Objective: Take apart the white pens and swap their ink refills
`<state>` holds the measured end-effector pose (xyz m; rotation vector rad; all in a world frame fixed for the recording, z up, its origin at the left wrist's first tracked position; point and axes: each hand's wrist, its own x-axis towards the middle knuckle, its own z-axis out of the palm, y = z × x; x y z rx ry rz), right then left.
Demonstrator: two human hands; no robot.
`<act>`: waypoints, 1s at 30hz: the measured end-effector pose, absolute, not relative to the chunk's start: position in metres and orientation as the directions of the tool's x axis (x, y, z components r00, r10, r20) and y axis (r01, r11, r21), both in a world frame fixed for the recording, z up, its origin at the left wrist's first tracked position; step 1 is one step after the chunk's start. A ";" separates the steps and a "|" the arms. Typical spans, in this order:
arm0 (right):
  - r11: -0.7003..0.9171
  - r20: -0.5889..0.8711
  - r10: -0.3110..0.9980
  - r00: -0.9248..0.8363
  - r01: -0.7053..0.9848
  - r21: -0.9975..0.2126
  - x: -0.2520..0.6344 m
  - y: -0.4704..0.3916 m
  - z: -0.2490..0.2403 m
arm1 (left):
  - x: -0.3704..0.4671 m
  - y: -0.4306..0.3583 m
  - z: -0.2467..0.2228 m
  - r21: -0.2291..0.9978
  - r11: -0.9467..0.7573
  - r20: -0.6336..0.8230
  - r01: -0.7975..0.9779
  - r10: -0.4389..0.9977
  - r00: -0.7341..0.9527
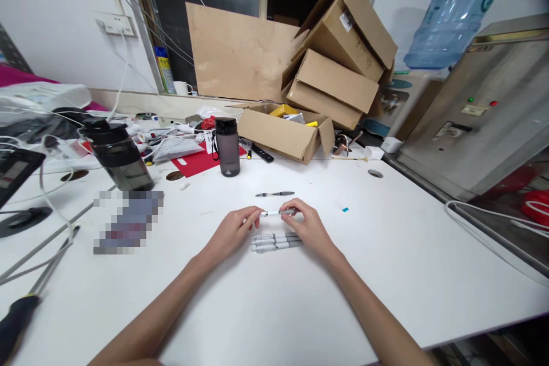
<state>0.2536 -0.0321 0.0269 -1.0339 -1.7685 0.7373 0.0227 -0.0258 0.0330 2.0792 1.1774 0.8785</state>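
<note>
Between my two hands a white and grey pen [273, 213] lies crosswise, just above or on the white table [377, 291]. My left hand [238, 227] pinches its left end with thumb and fingertips. At its right, grey end, my right hand [307, 227] grips it the same way. Nearer to me, several similar pens [274, 242] lie side by side, their right ends partly hidden by my right hand. Beyond my hands a single dark pen [275, 194] rests on the table, roughly parallel to the held one.
A dark water bottle [227, 147] stands beyond my hands, with a larger bottle [118, 155] to its left. An open cardboard box [278, 132] sits at the back. A screwdriver [21, 314] lies front left. A small blue scrap [345, 209] is on the right.
</note>
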 end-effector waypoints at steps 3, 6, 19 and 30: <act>0.414 0.370 0.908 -0.195 0.285 -0.865 0.253 -0.032 0.026 | 0.023 -0.026 0.032 0.750 -0.434 0.252 0.499 0.885 0.391; 0.331 0.283 0.937 -0.207 0.259 -0.907 0.252 -0.031 0.024 | 0.023 -0.026 0.032 0.741 -0.442 0.250 0.505 0.880 0.404; 0.409 0.362 0.903 -0.230 0.209 -0.888 0.255 -0.029 0.024 | 0.025 -0.029 0.035 0.738 -0.435 0.256 0.517 0.888 0.382; 0.343 0.304 0.932 -0.198 0.208 -0.916 0.256 -0.025 0.020 | 0.025 -0.032 0.036 0.754 -0.424 0.235 0.501 0.887 0.397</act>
